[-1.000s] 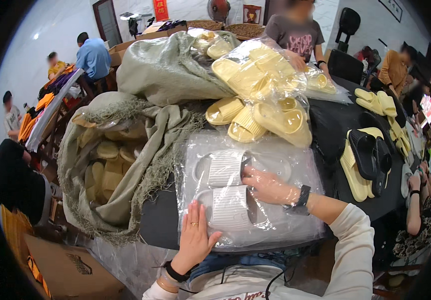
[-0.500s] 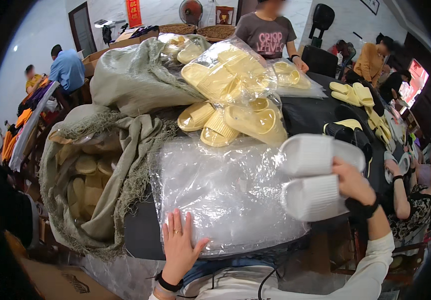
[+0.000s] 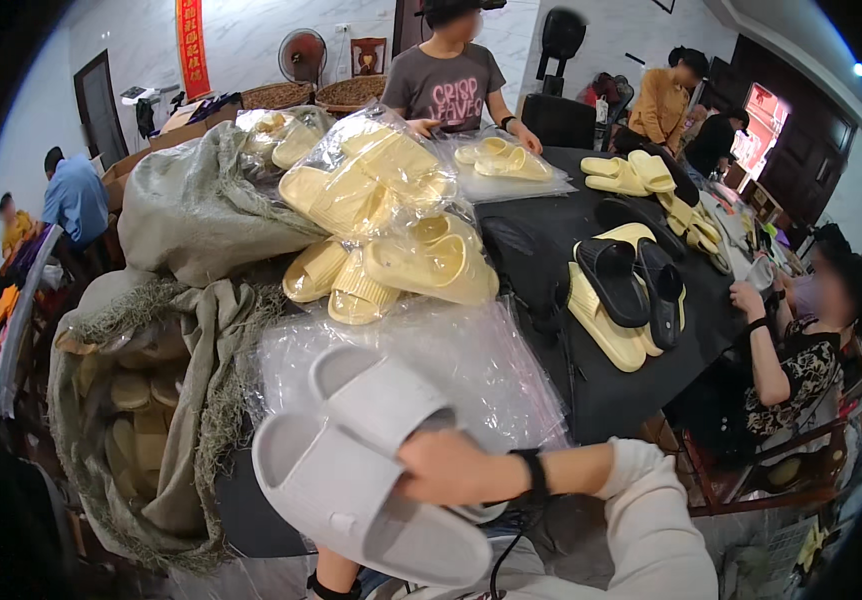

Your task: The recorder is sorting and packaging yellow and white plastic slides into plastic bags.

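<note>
A pair of light grey slippers (image 3: 326, 475) is in my right hand (image 3: 456, 468), whose fingers reach into the foot openings and are partly hidden there. The slippers hang tilted over the near side of a stack of clear plastic bags (image 3: 501, 375). Under the nearer slipper, only the wrist end of my left hand (image 3: 335, 570) shows; its fingers are covered. Just beyond the stack lie yellow slippers in clear bags (image 3: 376, 185), heaped on one another.
To the left, an open woven sack (image 3: 236, 390) holds bagged slippers; another sack (image 3: 201, 215) lies behind it. Black and yellow slippers (image 3: 616, 290) rest on the black table (image 3: 541, 240). One person (image 3: 451, 75) stands across; another (image 3: 791, 350) sits right.
My right hand has brought the grey slippers left and nearer, over the bag stack. My left hand, earlier flat on the bags with fingers spread, is now mostly covered. The view has shifted right.
</note>
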A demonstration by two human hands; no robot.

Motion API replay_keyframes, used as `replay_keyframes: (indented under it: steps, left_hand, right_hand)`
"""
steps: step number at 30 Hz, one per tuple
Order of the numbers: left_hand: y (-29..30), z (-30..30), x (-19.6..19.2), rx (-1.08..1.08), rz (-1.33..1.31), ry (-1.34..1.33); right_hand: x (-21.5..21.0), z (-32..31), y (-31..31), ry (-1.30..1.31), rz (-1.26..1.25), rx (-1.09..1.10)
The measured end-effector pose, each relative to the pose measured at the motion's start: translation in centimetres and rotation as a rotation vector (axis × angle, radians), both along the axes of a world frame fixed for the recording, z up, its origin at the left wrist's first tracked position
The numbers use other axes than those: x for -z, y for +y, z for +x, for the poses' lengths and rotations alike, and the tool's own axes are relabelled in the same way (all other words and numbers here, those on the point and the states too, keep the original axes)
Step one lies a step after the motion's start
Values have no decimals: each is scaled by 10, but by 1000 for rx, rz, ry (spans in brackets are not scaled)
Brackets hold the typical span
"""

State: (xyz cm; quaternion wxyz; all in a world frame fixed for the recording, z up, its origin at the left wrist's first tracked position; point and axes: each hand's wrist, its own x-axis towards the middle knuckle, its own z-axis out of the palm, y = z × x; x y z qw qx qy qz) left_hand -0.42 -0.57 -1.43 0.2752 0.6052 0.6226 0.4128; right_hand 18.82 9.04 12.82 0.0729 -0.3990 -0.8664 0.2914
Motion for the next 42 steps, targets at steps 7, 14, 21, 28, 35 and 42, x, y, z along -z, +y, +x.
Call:
replay_keyframes:
  steps: [7,14,21,28,35,42]
  left_hand:
    - [12,9,-19,-64,-44,781]
    - [14,15,-33,-93,-27,649]
    - [14,14,-30,-65,-29,666]
    - [18,15,-11,-8,108,328]
    - [14,19,-31,-43,-133,801]
    - [13,19,-35,-101,58,733]
  right_hand:
    - [39,16,20,-144,-68,185]
    - [66,90,57,-126,69,568]
    - [27,66,50,5,-172,376]
    - [24,-18,50,54,-120,-100]
    - [62,-25,83,87,20,65]
    - [-8,51,74,120,11,281]
